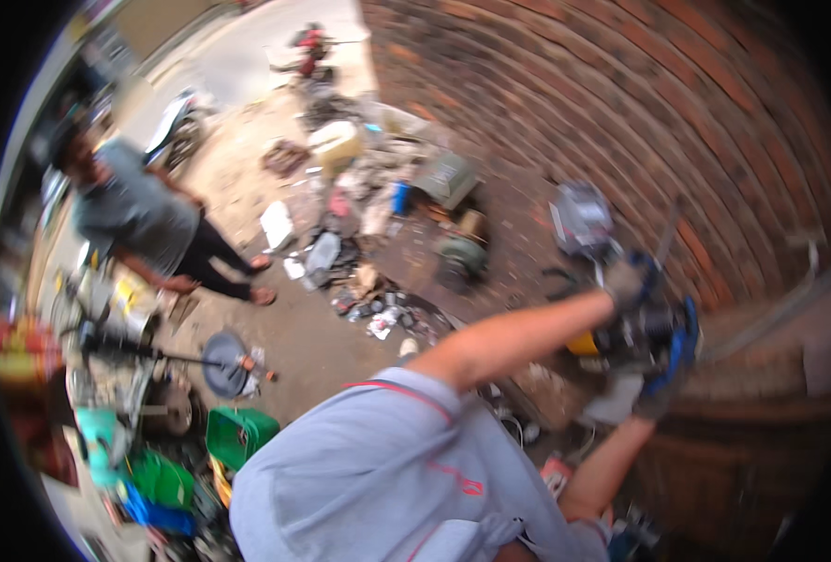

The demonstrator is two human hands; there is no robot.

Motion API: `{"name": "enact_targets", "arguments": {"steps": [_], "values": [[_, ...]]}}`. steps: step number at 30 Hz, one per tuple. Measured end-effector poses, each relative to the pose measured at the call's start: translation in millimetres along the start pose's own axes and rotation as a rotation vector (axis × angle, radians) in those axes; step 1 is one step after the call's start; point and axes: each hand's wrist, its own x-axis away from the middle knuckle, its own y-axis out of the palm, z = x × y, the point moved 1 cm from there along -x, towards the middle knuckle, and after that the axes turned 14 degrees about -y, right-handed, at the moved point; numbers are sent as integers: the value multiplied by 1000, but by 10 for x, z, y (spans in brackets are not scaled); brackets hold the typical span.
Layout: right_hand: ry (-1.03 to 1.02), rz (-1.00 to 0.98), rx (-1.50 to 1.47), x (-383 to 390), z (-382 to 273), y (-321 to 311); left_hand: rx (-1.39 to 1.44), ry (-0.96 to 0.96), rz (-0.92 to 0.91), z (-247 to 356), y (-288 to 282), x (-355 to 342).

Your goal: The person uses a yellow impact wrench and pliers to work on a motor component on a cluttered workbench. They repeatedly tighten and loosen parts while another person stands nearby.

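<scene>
My left hand point(627, 279), in a grey glove, is curled at the brick wall's foot, near an upright metal bar point(668, 229); what it grips is unclear. My right hand point(663, 379), also gloved, is lower, at a blurred blue shape along a black and yellow machine point(588, 342); its fingers are indistinct. A clear plastic-like item point(581, 215) lies just above my left hand. A green cylindrical motor-like object point(462, 258) rests on the rusty surface to the left.
A person point(144, 211) in grey stands at the left. Scrap point(326, 253) is strewn across the ground, with green crates point(237, 436) and clutter at lower left. Scooters point(176, 131) are parked behind. A brick wall point(621, 94) rises on the right, with a pale pipe point(766, 318) along it.
</scene>
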Motion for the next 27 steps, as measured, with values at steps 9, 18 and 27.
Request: {"name": "enact_targets", "arguments": {"steps": [9, 18, 27], "values": [[-34, 127, -96, 43, -76, -6, 669, -191, -352, 398, -1122, 1246], [-92, 184, -44, 154, -122, 194, 143, 430, -247, 547, -1113, 1527], [-34, 106, -211, 88, -207, 351, -140, 453, -409, 527, -1395, 1329]]}}
